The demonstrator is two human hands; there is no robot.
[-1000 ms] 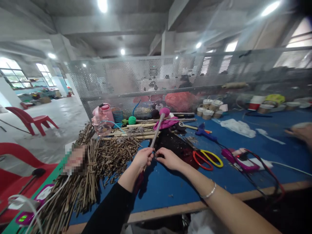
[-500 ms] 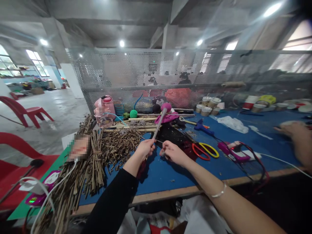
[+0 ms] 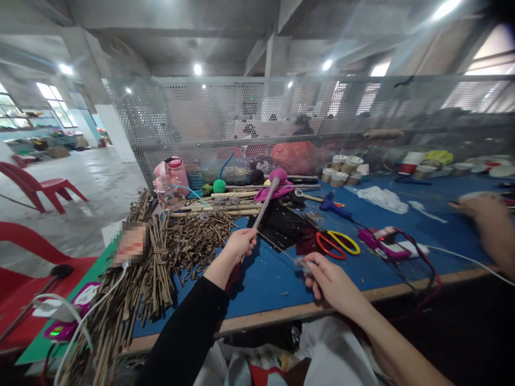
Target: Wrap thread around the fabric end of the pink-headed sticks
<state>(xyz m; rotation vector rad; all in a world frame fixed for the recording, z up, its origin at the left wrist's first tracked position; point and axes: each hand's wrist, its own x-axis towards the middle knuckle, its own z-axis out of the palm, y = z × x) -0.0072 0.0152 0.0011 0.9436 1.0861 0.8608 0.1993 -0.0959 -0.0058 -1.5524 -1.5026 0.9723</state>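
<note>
**Grey stick (image 3: pixel 265 209) and taut thread (image 3: pixel 277 247): two lines meeting at the left hand (image 3: pixel 240 246)**

The blue surface (image 3: pixel 265 300) extends beneath the grey stick on every side. To the left of the stick lies a broad heap of dried stems (image 3: pixel 201 236); just to its right, a dark cloth (image 3: pixel 281 219) is spread, with yellow-and-red scissors (image 3: pixel 337 244) beyond the cloth on the same side.

The stick's long axis points away from the person, leaning slightly rightward towards its far end. The left hand is the nearer of the two, its fingers wrapped around the stick's near end. The right hand (image 3: pixel 328 279) stands well apart, to the right of that end and closer to the person, its thumb and fingers pinching a grey tuft (image 3: pixel 300 261).

At the stick's far end appears a magenta ball (image 3: pixel 277 175); whether it touches the items behind cannot be told. The tuft lies to the right of the stick's near end, on the person's side. Finest of all, the thread runs straight between that end and the tuft, roughly crosswise to the stick. Its exact point of attachment is hidden by the left fingers.
</note>
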